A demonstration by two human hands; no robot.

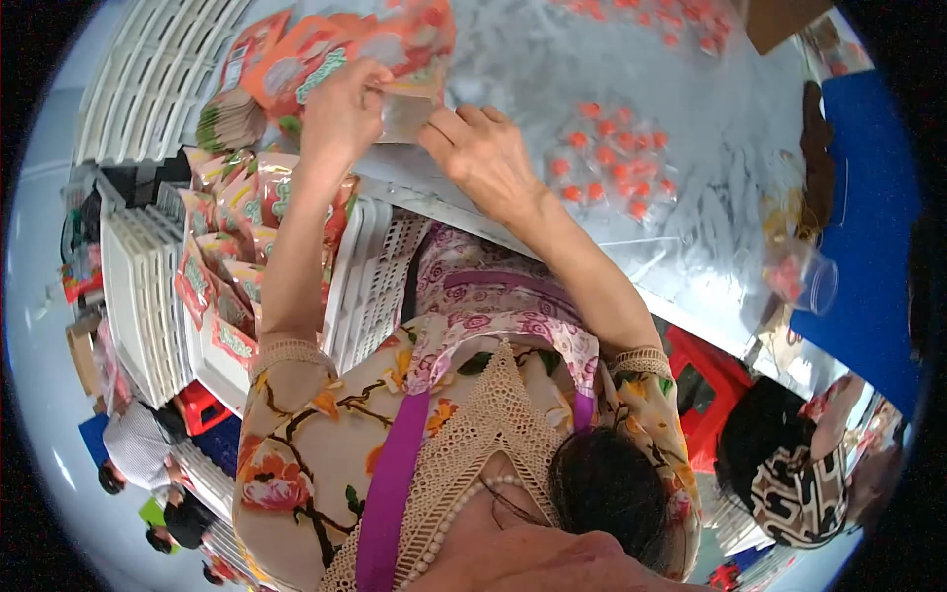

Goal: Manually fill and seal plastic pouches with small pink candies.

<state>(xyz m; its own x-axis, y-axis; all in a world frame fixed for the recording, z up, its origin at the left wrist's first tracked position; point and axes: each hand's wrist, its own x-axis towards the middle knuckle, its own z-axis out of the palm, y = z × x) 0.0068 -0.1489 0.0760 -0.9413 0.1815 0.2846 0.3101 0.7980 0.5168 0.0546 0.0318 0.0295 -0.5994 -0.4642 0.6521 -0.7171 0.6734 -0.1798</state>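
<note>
Over the near edge of the marbled table (720, 128), my left hand (342, 113) pinches an orange pouch (412, 81) with a pale lower part. The curled fingers of my right hand (483, 158) close on the pouch's right side; the exact grip of the fingertips is hidden. Flat orange pouches (296, 49) lie spread beyond my left hand, beside a stack of pouches (230, 120) seen edge-on. To the right of my right hand lies a cluster of small clear packets (612, 158) with round orange-red pieces inside.
Below my left forearm, filled pouches (222, 261) stand in a white crate. White slatted crates (148, 296) are stacked at the left. A clear plastic cup (817, 284) lies near the table's right edge. A red stool (705, 395) and a co-worker in a patterned top (799, 493) are lower right.
</note>
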